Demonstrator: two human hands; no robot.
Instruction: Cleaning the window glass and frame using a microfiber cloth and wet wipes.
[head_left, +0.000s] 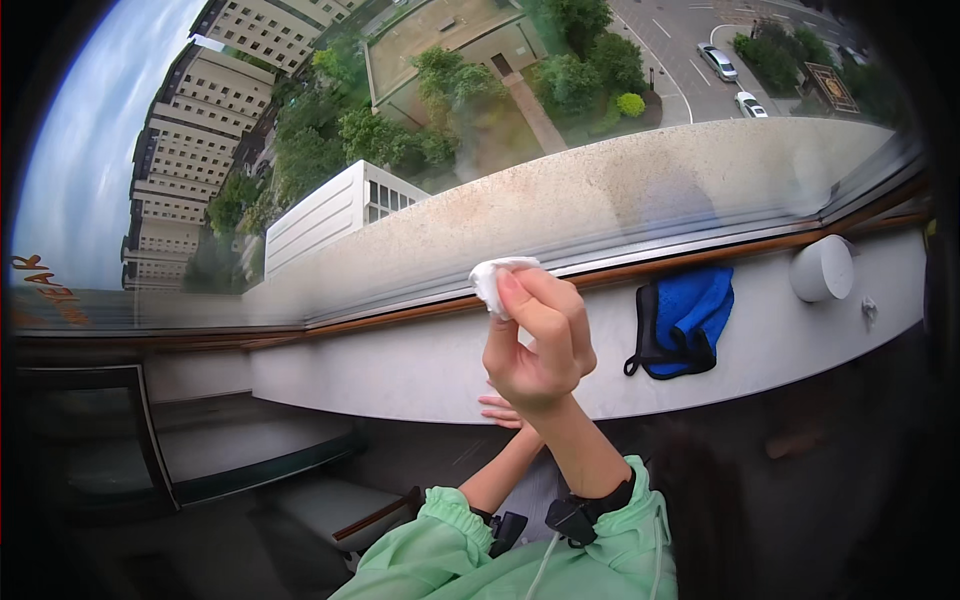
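My right hand (536, 330) is raised in front of the window glass, its thumb and fingers pinching a crumpled piece of white tissue (491, 285). Behind the right wrist, my left hand (502, 411) lies on the edge of the pale windowsill (405, 367), partly hidden, with its visible fingers a little apart. To the right on the sill lies a folded blue cloth with black edging and a loop (686, 319). A white paper roll (823, 268) stands farther right, near a small crumpled white scrap (868, 311).
A brown strip (397, 315) runs along the foot of the window. Outside are a ledge (570, 187), a white slatted unit (322, 217), trees, buildings and parked cars. A dark-framed panel (97, 435) stands at the lower left, and a grey seat-like surface (330, 506) is below the sill.
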